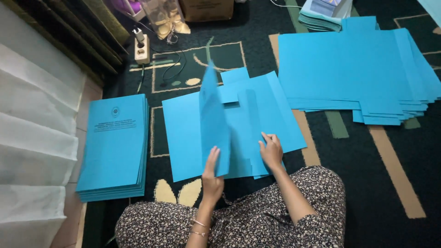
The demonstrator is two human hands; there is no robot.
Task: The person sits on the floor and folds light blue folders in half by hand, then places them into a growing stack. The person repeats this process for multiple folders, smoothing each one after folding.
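The left hand point(212, 177) grips the lower edge of a blue flap point(213, 124), fingers closed on the sheet, and holds it raised nearly upright above the open folder point(271, 115). The open folder lies flat on the dark patterned carpet point(367, 183), directly in front of the person's knees. The right hand point(271, 150) rests flat on the lower right part of the folder, fingers spread and clamped on nothing. A stack of finished folders point(115, 147) with printed covers lies to the left, just beside a white curtain point(32, 138). A stack of flat blue sheets point(358, 69) lies to the upper right. A power strip point(141, 48) sits at the carpet's far edge.
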